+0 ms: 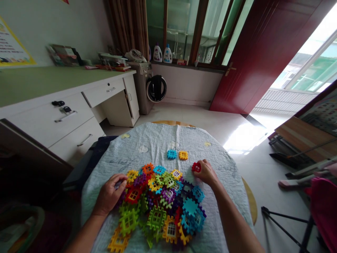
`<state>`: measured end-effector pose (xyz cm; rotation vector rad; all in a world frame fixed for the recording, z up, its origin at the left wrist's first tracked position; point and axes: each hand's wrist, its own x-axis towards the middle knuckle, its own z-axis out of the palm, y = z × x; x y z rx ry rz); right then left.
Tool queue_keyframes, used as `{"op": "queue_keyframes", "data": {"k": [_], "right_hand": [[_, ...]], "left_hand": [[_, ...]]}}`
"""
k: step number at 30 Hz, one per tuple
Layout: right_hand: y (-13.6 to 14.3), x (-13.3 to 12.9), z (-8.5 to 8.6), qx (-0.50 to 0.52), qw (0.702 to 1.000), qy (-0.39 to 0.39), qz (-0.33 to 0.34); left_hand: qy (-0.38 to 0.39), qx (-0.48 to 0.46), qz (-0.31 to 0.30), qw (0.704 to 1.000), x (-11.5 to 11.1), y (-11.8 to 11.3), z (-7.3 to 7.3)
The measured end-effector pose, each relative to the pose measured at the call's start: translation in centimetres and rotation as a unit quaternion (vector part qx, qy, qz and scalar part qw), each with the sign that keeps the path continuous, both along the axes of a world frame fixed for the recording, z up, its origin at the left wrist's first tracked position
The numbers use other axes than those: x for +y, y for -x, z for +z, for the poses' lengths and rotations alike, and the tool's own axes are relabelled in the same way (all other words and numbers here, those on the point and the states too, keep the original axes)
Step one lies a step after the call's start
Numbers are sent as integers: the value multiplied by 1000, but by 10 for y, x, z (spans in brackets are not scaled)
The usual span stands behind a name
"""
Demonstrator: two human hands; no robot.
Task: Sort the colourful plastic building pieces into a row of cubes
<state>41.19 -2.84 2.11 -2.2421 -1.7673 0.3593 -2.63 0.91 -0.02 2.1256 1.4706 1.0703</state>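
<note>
My right hand (205, 171) pinches a small red window-shaped building block (196, 167) at the right of the cloth. To its left, a blue block (172, 154) and an orange-yellow block (183, 155) lie apart from each other. A heap of interlocking plastic blocks (156, 218) in several colours covers the near middle of the table. At the heap's left edge my left hand (112, 194) is closed, with a purple block (118, 184) showing between thumb and fingers. Most of that block is hidden by the hand.
A pale blue cloth (143, 140) covers the round table. White drawers (71, 123) stand to the left and a washing machine (146, 88) with its door ajar stands beyond. A red door (252, 52) is at the right, and a folding stand (286, 225) is beside the table.
</note>
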Motion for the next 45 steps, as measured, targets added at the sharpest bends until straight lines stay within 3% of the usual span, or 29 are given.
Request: {"op": "queue_keyframes", "data": {"k": [5,10,20,33,39,45], "right_hand": [[-27,42,8,-20,1000,-16,17],[-41,67,-1,-22,999,0,50],[-42,77,-8,-23,994,14,107],[-43,83,-15,-26,994,32,104],[-42,72,-9,-5,997,13,77],[-46,9,-21,54,992,-109,-6]], "left_hand": [[10,0,2,1000,0,1,-3],[12,0,5,1000,1,3,-6],[4,7,11,1000,-1,1,-1],[-1,6,5,1000,0,0,-2],[2,4,6,1000,-1,-1,1],[15,0,11,1000,-3,-4,5]]}}
